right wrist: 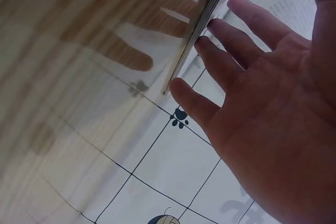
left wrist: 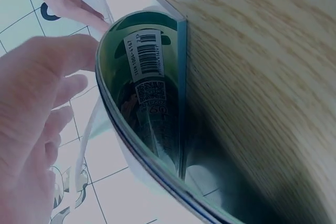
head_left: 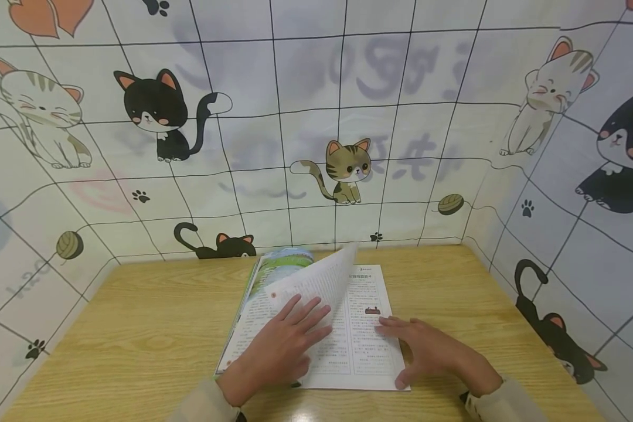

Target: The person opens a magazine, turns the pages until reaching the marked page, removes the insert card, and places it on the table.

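An open magazine (head_left: pixel 343 346) lies on the wood-grain tabletop (head_left: pixel 153 322), between the person's two hands. The left hand (head_left: pixel 287 346) rests over a lifted page (head_left: pixel 316 281), which curls up across the middle; its fingers are extended and spread, touching the paper rather than curled round it. The right hand (head_left: pixel 429 350) lies at the right edge of the right-hand page (head_left: pixel 369 346), fingers fairly straight and apart, thumb by the lower corner, gripping nothing.

The right-hand page carries a line of heading characters (head_left: pixel 361 275), columns of small print and a little dark-red picture (head_left: pixel 372 310); the text is too small to read. In the left wrist view the magazine bows up off the tabletop, showing its green back cover with a white barcode label (left wrist: pixel 144 55). "ISSN" can be made out beside the bars, but the digits are not certain. Next to it sits a QR code (left wrist: pixel 151 92), with reddish marks alongside that are illegible.

Behind, the white wall covering (head_left: pixel 248 70) bears cartoon cats, paw prints, yarn balls and blurred purple lettering.
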Available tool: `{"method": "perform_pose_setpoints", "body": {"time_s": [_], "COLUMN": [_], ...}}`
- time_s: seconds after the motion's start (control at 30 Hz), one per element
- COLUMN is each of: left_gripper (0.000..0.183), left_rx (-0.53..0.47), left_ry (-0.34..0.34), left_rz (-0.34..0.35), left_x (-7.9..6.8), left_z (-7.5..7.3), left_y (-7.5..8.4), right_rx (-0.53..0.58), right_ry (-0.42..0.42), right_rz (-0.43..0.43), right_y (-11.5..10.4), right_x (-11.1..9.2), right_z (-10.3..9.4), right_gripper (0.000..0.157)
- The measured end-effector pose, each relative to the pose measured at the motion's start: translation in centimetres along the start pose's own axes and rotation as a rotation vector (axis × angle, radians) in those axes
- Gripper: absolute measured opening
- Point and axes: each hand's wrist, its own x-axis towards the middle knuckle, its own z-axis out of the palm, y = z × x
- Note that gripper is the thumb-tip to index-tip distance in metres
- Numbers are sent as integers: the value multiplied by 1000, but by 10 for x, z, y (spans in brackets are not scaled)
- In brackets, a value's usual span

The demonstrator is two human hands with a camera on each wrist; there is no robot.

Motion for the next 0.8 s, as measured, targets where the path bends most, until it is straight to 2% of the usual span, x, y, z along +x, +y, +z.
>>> {"method": "perform_pose_setpoints", "body": {"time_s": [0.2, 0.47, 0.63, 0.8], "left_gripper": [52, 51, 56, 57], "left_rx": [-61, -159, -171, -236], "left_ry": [-31, -130, -154, -201], "left_rz": [-3, -77, -105, -146], "left_x": [-7, -15, -17, -18], "left_z": [1, 5, 7, 7], "left_y": [-5, -10, -10, -11], "right_rx": [7, -1, -23, -15], "right_ry": [-5, -16, -12, -11], "right_rz": [-10, -35, -35, -28], "right_y": [0, -1, -2, -2], "right_x": [0, 1, 1, 0], "right_z": [1, 1, 1, 0], "right_gripper": [100, 102, 102, 102]}}
